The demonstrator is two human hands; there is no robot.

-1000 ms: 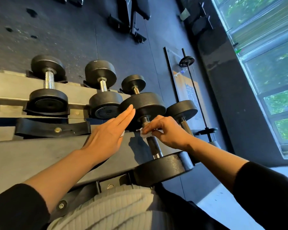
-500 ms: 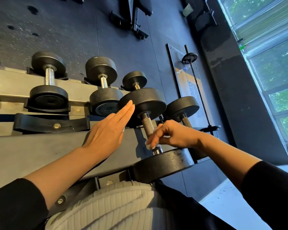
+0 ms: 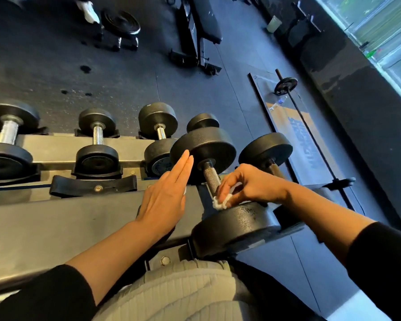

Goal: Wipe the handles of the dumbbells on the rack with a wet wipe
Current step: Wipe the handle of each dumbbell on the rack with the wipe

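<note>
A large black dumbbell lies on the upper tier of the grey rack, its knurled metal handle running toward me. My right hand pinches a crumpled white wet wipe against the near end of that handle, just above the near weight head. My left hand is flat with straight fingers, its tips touching the far head's left edge.
Several smaller dumbbells sit in a row on the lower tier to the left. Another dumbbell lies right of the wiped one. A barbell lies on a floor platform; a bench stands beyond. Windows run along the right.
My right hand slid the wipe down the handle from its far end to the near end by the close weight head. My left hand stayed flat against the far head.
</note>
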